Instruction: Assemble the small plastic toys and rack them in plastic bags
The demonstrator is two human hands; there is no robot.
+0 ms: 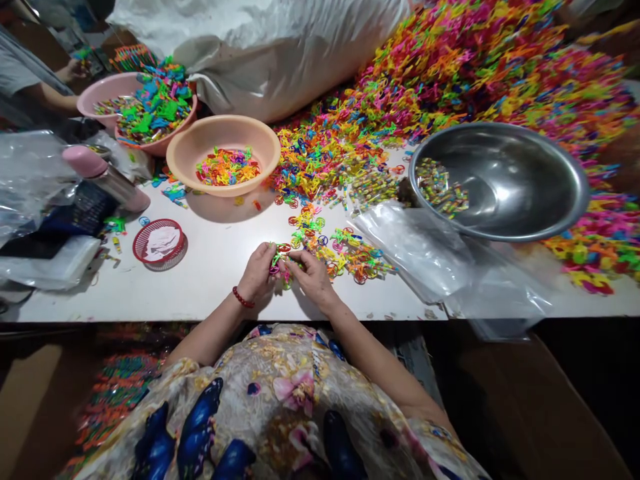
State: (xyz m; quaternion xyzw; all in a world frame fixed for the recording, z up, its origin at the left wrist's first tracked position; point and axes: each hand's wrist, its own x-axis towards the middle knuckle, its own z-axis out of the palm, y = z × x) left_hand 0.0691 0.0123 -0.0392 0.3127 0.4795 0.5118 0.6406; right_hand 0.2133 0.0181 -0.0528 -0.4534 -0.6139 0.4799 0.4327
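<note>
white table covered in bright plastic bits; near edge, left hand and right hand both pinch one small toy piece between them; farther out, peach bowl left, steel bowl right, huge colourful pile behind

A brightly lit white table spans the view, a big white sack slumped at its far edge.
</note>
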